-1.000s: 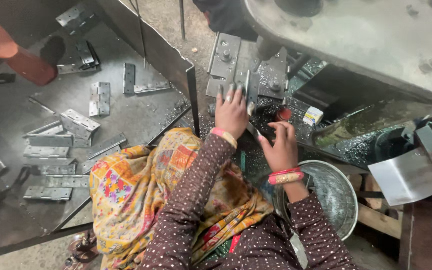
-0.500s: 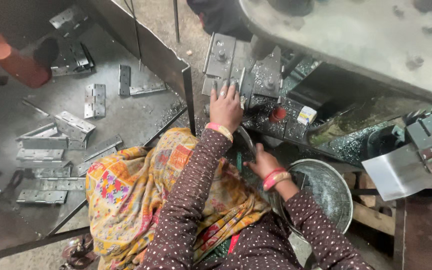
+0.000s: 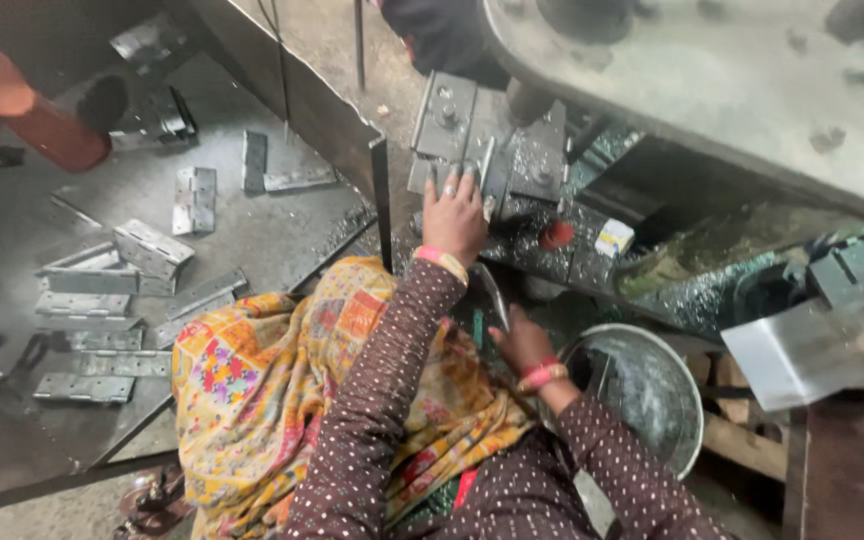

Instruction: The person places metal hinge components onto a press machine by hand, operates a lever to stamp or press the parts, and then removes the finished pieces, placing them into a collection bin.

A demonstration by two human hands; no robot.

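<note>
A grimy metal workshop floor (image 3: pixel 252 230), hinges (image 3: pixel 152 250) scattered at nine o'clock. The left hand (image 3: pixel 455 215), fingers spread, presses a metal piece on the press bed (image 3: pixel 472 140) at twelve. The right hand (image 3: pixel 522 345), low at five beside the bowl (image 3: pixel 652 400), has its grip hidden; I cannot tell.

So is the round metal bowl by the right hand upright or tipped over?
Upright. The round metal bowl shows its open mouth and inside to the camera, just beside the right hand.

Right hand (image 3: pixel 524 342) dropped from press bed to lap, beside metal bowl (image 3: pixel 652 400); left hand (image 3: pixel 455 217) unmoved
</note>
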